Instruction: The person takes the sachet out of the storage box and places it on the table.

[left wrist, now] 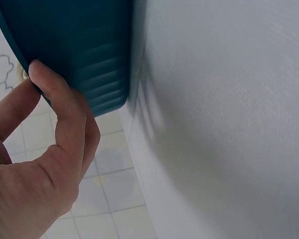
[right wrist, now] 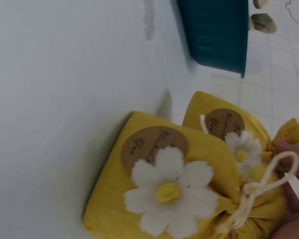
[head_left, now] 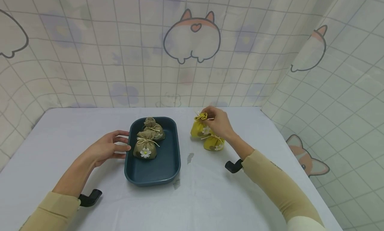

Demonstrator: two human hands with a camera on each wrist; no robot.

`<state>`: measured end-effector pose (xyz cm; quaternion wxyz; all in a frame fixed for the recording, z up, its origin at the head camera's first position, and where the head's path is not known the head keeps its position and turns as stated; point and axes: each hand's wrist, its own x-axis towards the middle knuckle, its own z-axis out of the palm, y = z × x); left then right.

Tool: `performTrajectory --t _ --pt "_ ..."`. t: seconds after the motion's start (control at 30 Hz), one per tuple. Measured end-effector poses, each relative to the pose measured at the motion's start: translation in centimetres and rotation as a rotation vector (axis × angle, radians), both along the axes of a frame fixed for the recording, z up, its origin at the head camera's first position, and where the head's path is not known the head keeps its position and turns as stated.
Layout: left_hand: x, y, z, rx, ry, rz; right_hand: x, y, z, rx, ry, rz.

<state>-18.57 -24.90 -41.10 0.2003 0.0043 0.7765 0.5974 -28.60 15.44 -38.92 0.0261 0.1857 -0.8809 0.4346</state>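
A dark teal tray point(head_left: 171, 157) sits mid-table with two olive-brown drawstring pouches point(head_left: 146, 145) inside, each with a white daisy. My left hand point(head_left: 111, 147) rests against the tray's left rim, fingers straight, thumb on the tray wall point(left wrist: 84, 59). To the right of the tray lie two yellow pouches. My right hand point(head_left: 216, 121) pinches the gathered top of the farther yellow pouch point(head_left: 199, 127). The nearer yellow pouch point(head_left: 213, 143) lies by my wrist. In the right wrist view both yellow pouches point(right wrist: 159, 189) show daisies and round brown tags.
The table point(head_left: 210, 197) is covered in a white cloth with small grey stains point(head_left: 190, 157) beside the tray. A curtain with cartoon dogs point(head_left: 192, 37) hangs behind and to the right. The table's right edge runs close to my right arm.
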Motion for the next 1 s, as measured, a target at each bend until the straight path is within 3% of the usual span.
performTrajectory --t 0.23,0.57,1.0 --pt "0.0 0.1 0.1 0.009 -0.003 0.006 -0.2 0.4 -0.8 0.095 -0.051 0.029" --pt "0.1 0.2 0.2 0.005 0.002 0.002 0.0 0.4 0.0 0.129 -0.053 0.046" --pt "0.2 0.3 0.3 0.011 0.000 0.007 0.7 -0.5 2.0 0.121 0.075 0.111"
